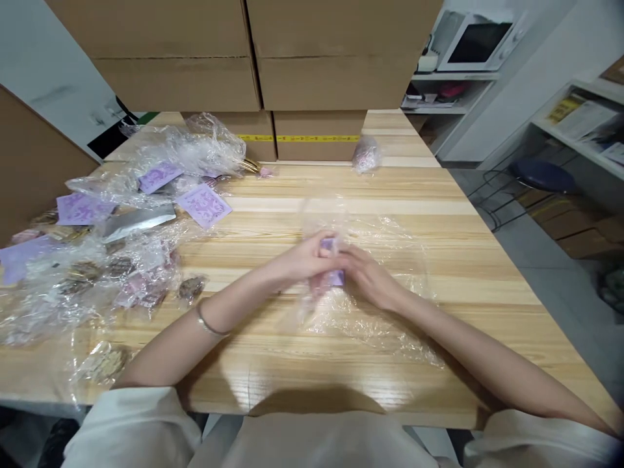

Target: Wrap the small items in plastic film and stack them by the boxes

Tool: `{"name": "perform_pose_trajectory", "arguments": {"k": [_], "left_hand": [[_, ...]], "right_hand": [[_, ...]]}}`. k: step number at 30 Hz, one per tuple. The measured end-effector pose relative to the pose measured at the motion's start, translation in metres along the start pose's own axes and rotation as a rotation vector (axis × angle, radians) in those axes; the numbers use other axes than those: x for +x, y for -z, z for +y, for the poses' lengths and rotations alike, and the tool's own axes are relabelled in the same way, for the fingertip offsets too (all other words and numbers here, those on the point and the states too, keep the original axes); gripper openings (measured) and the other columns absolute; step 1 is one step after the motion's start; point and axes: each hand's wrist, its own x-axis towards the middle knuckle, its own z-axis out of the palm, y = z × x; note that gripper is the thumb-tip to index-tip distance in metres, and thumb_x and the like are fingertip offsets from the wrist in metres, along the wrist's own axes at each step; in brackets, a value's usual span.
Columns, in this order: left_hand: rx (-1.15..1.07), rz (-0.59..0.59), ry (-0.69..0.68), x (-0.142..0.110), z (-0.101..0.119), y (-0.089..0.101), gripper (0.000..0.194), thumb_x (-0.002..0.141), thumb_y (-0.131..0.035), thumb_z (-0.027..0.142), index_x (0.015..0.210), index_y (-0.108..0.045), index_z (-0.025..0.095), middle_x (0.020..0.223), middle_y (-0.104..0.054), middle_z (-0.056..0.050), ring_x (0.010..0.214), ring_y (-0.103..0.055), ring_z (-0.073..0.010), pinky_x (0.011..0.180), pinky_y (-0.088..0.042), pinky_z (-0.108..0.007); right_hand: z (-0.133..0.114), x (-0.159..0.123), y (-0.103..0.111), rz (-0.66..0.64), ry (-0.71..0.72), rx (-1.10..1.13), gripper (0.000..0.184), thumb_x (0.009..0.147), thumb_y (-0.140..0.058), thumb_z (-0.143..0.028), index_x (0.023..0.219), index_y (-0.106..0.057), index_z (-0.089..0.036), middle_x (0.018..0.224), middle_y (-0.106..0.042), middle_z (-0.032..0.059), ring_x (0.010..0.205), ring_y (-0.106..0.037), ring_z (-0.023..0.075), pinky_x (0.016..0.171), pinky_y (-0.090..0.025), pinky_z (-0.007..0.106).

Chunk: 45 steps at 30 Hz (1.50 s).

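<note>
Near the middle of the table, my left hand (312,257) closes around a small bundle with a purple printed packet (336,278) showing between the hands. My right hand (368,276) bends in from the other side, its fingers closed against the same bundle and meeting the left fingers. Clear plastic wrap (380,328) surrounds the bundle and spreads over the wood below and to the right. Something pinkish shows through the plastic under my left hand, too blurred to name. The fingertips are partly hidden and slightly smeared.
A heap of clear plastic (195,149), purple printed packets (205,205) and a silver pouch (139,222) covers the left side. Cardboard boxes (316,81) stand along the back. A wrapped bundle (366,155) sits at the back right. A blue stool (543,175) stands beyond the table's right edge.
</note>
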Motion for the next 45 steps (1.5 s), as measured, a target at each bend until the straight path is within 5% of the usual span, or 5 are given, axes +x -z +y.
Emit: {"name": "perform_pose_trajectory", "arguments": {"k": [7, 16, 27, 37, 45], "left_hand": [[0.303, -0.135, -0.339, 0.040, -0.039, -0.042, 0.063, 0.092, -0.060, 0.029, 0.149, -0.035, 0.022, 0.114, -0.062, -0.016, 0.092, -0.067, -0.0221, 0.077, -0.056, -0.036], [1.224, 0.065, -0.603, 0.048, -0.046, 0.023, 0.054, 0.097, -0.050, 0.049, 0.143, -0.047, 0.019, 0.156, -0.034, -0.017, 0.147, -0.027, -0.0327, 0.119, -0.023, -0.051], [1.162, -0.020, -0.207, 0.063, -0.049, 0.026, 0.066, 0.100, -0.035, 0.046, 0.158, -0.021, 0.016, 0.166, -0.012, -0.013, 0.154, -0.004, -0.0290, 0.123, -0.008, -0.048], [1.325, 0.260, -0.307, 0.059, -0.040, 0.104, 0.051, 0.100, -0.029, 0.029, 0.148, -0.044, 0.022, 0.160, -0.034, -0.004, 0.153, -0.013, -0.0272, 0.121, 0.002, -0.060], [1.521, -0.073, -0.615, 0.047, -0.034, 0.100, 0.064, 0.085, -0.048, 0.008, 0.146, -0.046, 0.028, 0.159, -0.036, -0.001, 0.152, -0.017, -0.0239, 0.124, -0.013, -0.050]], "right_hand": [[0.025, 0.005, 0.035, 0.036, -0.450, 0.417, 0.058, 0.097, -0.044, -0.050, 0.147, -0.044, -0.020, 0.115, -0.072, 0.0119, 0.086, -0.072, 0.0248, 0.072, -0.059, 0.038], [0.040, 0.010, 0.035, 0.239, -0.532, 0.069, 0.064, 0.085, -0.060, -0.033, 0.143, -0.043, -0.012, 0.118, -0.064, 0.0202, 0.100, -0.065, 0.0349, 0.086, -0.053, 0.053], [-0.070, -0.032, -0.052, 0.042, -0.076, -0.392, 0.100, 0.090, -0.047, -0.059, 0.158, 0.000, -0.003, 0.161, -0.021, 0.0254, 0.149, -0.010, 0.0455, 0.117, -0.017, 0.067], [-0.033, -0.056, -0.064, 0.000, 0.010, -0.464, 0.081, 0.089, -0.050, -0.020, 0.157, -0.011, 0.000, 0.161, -0.011, 0.0291, 0.149, 0.002, 0.0460, 0.116, -0.017, 0.068], [0.004, -0.063, -0.026, -0.128, 0.192, -0.397, 0.082, 0.086, -0.047, -0.008, 0.159, -0.012, -0.010, 0.165, -0.008, 0.0177, 0.151, 0.002, 0.0335, 0.119, -0.024, 0.057]]}}
